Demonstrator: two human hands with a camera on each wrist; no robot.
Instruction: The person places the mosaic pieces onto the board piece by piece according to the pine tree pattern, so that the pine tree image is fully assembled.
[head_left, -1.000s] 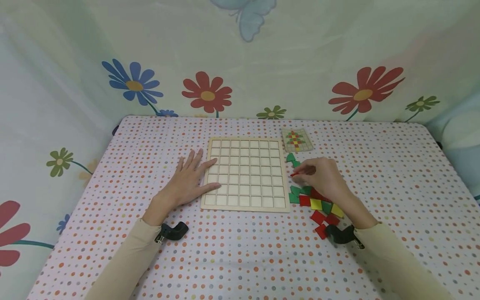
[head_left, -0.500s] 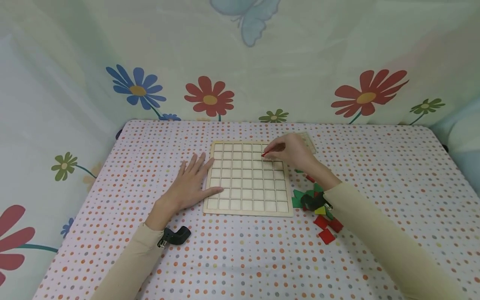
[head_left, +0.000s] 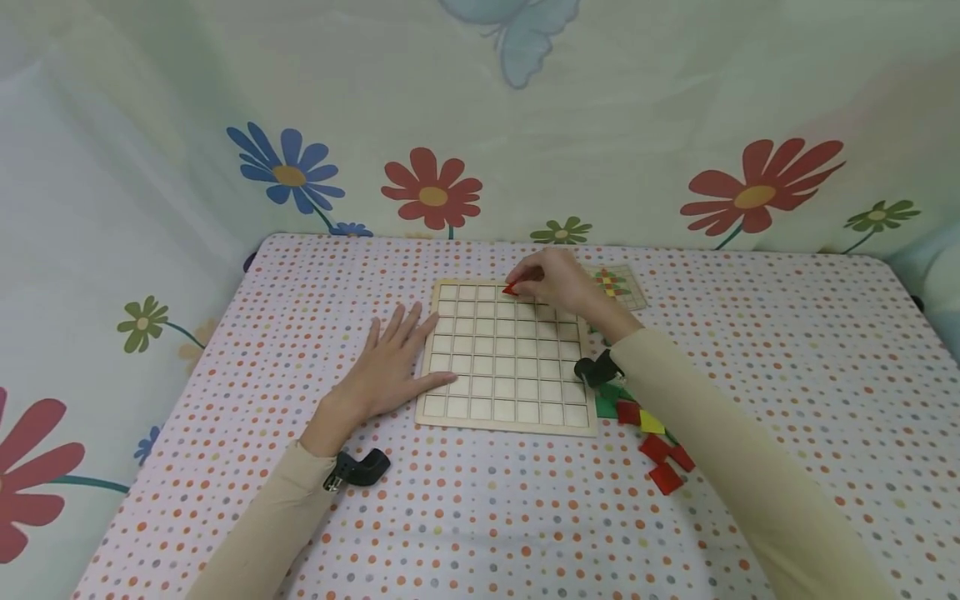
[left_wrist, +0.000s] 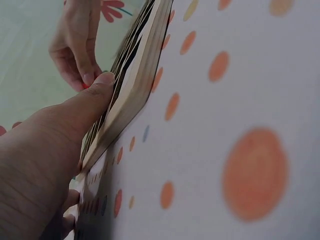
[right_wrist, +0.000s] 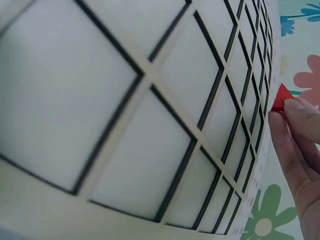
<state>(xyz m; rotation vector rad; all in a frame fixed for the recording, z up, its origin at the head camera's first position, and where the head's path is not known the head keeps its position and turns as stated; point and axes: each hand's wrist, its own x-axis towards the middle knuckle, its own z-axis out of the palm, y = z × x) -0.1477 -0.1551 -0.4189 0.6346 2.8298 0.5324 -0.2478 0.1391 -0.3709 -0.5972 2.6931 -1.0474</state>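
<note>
A pale wooden grid board (head_left: 504, 388) lies on the dotted table, its square cells bare. My right hand (head_left: 558, 279) is over the board's far edge and pinches a small red tile (right_wrist: 283, 98) between thumb and fingertips; one pointed corner of the tile shows in the right wrist view. At the board's left side my left hand (head_left: 386, 367) lies flat with fingers spread, its thumb and index fingertip resting on the frame. The left wrist view shows the left thumb (left_wrist: 95, 97) on the board's rim.
Right of the board lie loose red tiles (head_left: 665, 479), a yellow tile (head_left: 652, 422) and green tiles (head_left: 606, 407), partly hidden by the right arm. A pattern card (head_left: 628, 287) with a coloured tree picture lies beyond the board's far right corner. A printed flower curtain (head_left: 637, 125) stands behind the table.
My right hand has carried the red tile from the loose tiles on the right, up and left over the board to its far edge. The left hand stays on the board's left side.
</note>
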